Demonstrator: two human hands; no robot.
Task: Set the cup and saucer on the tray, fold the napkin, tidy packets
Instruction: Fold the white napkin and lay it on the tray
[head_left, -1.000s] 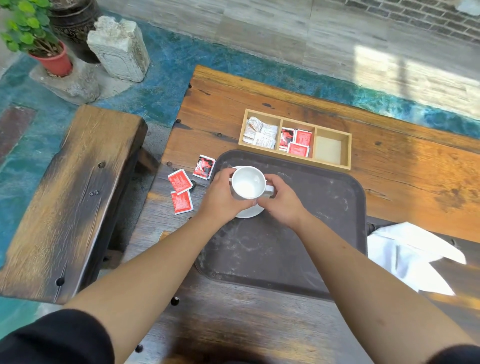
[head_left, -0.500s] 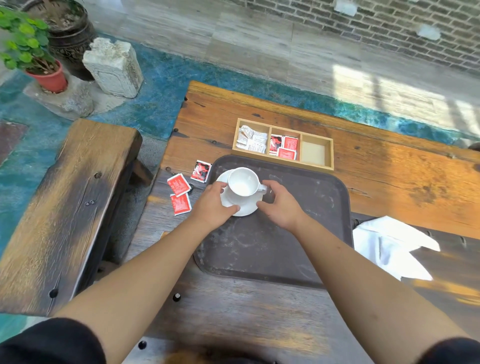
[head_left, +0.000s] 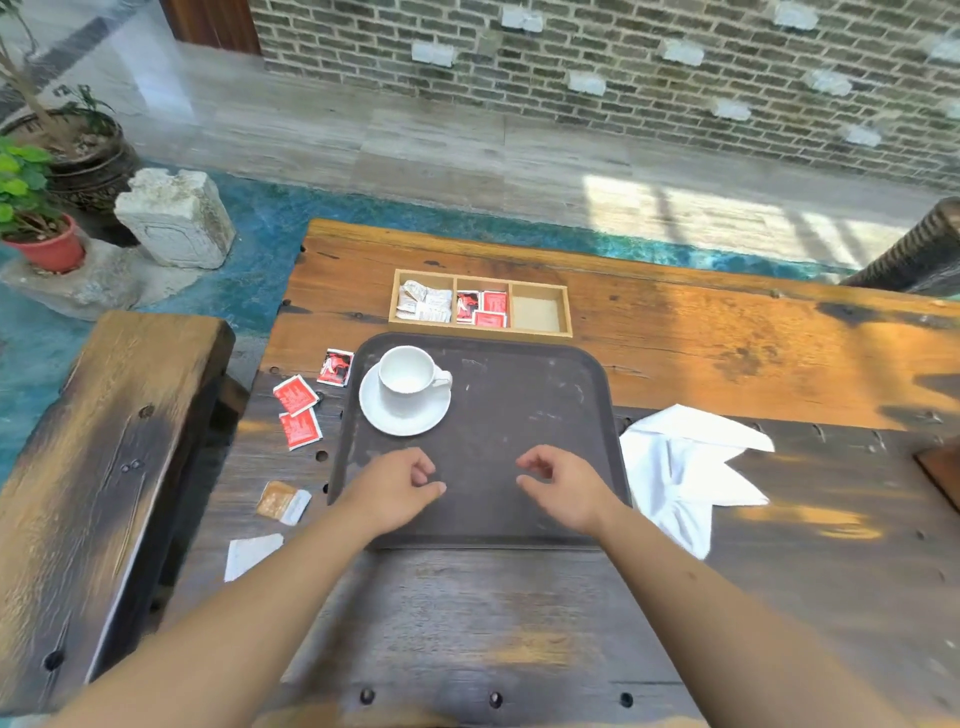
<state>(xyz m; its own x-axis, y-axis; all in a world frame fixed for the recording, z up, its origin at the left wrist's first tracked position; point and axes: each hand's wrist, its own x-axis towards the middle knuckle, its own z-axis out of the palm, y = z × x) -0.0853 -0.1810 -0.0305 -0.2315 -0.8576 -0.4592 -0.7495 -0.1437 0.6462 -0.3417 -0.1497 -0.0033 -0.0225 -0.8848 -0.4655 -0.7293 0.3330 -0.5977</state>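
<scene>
A white cup (head_left: 407, 375) stands upright on a white saucer (head_left: 405, 415) in the far left corner of the dark tray (head_left: 519, 405). My left hand (head_left: 396, 488) and my right hand (head_left: 563, 483) hover over the tray's near half, fingers loosely curled, holding nothing. A crumpled white napkin (head_left: 685, 467) lies on the table just right of the tray. Red packets (head_left: 297, 410) lie left of the tray, with an orange packet (head_left: 283, 501) and a white packet (head_left: 252, 555) nearer me.
A wooden three-compartment box (head_left: 480, 332) behind the tray holds white packets on the left and red ones in the middle. A wooden bench (head_left: 104, 467) stands left of the table. Potted plants (head_left: 36, 218) and a stone block (head_left: 174, 218) sit on the floor.
Both hands let go of the cup and saucer, which now rest on the tray, and pulled back toward me. My view tilted upward.
</scene>
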